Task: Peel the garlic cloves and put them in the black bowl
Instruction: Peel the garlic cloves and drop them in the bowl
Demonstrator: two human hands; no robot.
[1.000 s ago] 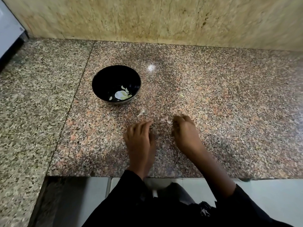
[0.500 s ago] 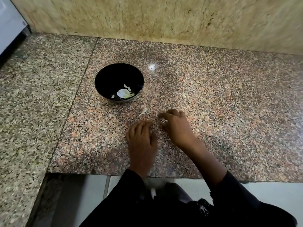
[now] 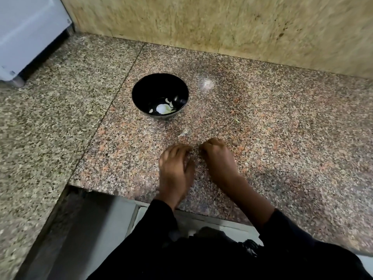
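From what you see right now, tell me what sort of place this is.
Most likely a home kitchen: a speckled granite counter against a stone-tiled wall, a black bowl holding peeled garlic, and the corner of a white appliance at far left.

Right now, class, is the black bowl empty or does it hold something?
Not empty: the black bowl stands upright with a few pale pieces at its bottom.

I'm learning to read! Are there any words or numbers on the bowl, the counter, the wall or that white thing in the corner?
None: no words, numbers or signs can be read anywhere.
The black bowl is plain.
The granite counter and the beige wall show only speckles and stains.
The white appliance shows a blank side.
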